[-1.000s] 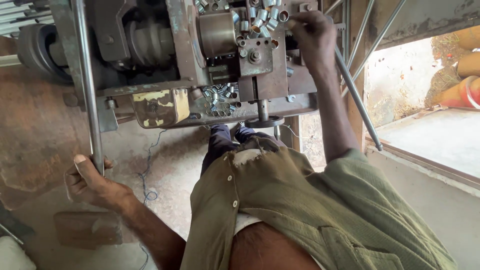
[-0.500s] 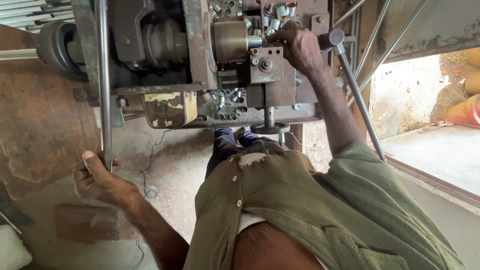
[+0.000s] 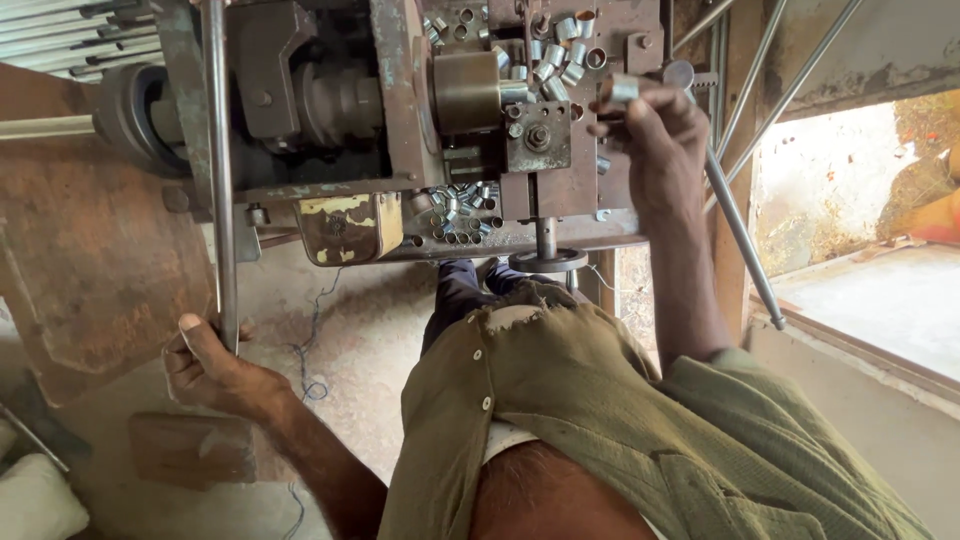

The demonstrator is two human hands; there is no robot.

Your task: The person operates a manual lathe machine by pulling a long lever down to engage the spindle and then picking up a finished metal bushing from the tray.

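Observation:
My left hand (image 3: 208,365) grips the lower end of a long steel lever bar (image 3: 217,170) that runs up the left side of a rusty lathe-like machine (image 3: 400,120). My right hand (image 3: 655,130) is raised at the machine's right side and pinches a short silver metal ring (image 3: 624,88) between thumb and fingers. Several similar cut rings (image 3: 555,50) lie loose on top of the tool block (image 3: 538,135), close to that hand. More rings (image 3: 455,210) sit in a tray under the chuck (image 3: 468,92).
A slanted steel rod (image 3: 740,235) crosses just right of my right forearm. More rods (image 3: 760,90) lean against the wall by a bright opening (image 3: 860,210). A round handwheel (image 3: 546,262) hangs below the carriage. A brick (image 3: 190,450) and wire lie on the dirt floor.
My right hand has drawn back from the tool block toward the right, now holding a ring clear of the machine. The left hand has stayed on the lever bar; the view shifted right.

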